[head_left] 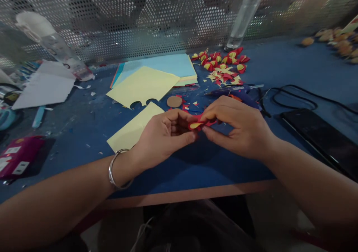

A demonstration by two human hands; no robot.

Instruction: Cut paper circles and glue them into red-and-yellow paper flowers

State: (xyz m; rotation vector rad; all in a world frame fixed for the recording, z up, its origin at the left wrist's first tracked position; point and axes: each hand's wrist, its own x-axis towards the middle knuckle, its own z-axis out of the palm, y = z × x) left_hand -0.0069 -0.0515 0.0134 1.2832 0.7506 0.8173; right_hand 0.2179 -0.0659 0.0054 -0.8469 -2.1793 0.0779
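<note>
Between both hands, above the blue tabletop, is a small curled red and yellow paper piece (195, 125). My left hand (165, 134), with a silver bangle at the wrist, pinches its left side between thumb and fingers. From the right, my right hand (237, 125) pinches the red part; the fingers hide some of it. Just beyond the hands lie a round brown disc (175, 102) and red and yellow paper scraps. A blue glue gun (237, 91) rests behind my right hand. Yellow paper sheets (145, 84), one with curved cutouts, lie behind and beside my left hand.
Finished-looking red and yellow paper shapes (218, 61) are heaped at the back by a clear bottle (242, 20). A phone (321, 136) and black cable (293, 99) lie right. Leftward are a spray bottle (56, 44), white paper (44, 86) and a magenta power strip (19, 156).
</note>
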